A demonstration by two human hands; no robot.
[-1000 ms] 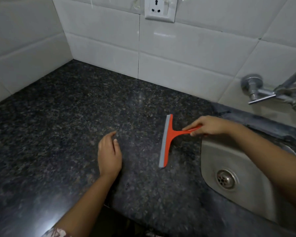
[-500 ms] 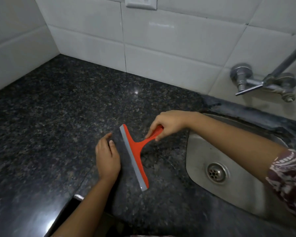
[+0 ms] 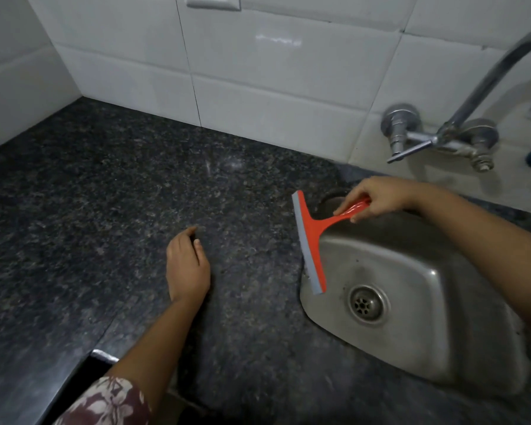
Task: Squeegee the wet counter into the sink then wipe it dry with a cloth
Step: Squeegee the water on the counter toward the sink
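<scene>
Since half a second ago my right hand (image 3: 377, 196) has swept the squeegee (image 3: 311, 240) from mid-counter, just beside my left hand (image 3: 187, 265), out toward 3 o'clock to the sink's (image 3: 417, 317) left rim. Its grey blade now lies along that rim, running from about 11 to 5 o'clock, with the lower end hanging over the basin near the drain (image 3: 365, 304). I have my right fingers wrapped around the orange handle, above the sink's far left corner. My left hand rests on the counter (image 3: 105, 210) with fingers loosely curled, holding nothing, well apart from the blade. At 1 o'clock the tap (image 3: 442, 139) sticks out of the tiled wall (image 3: 273, 72). I see no cloth.
</scene>
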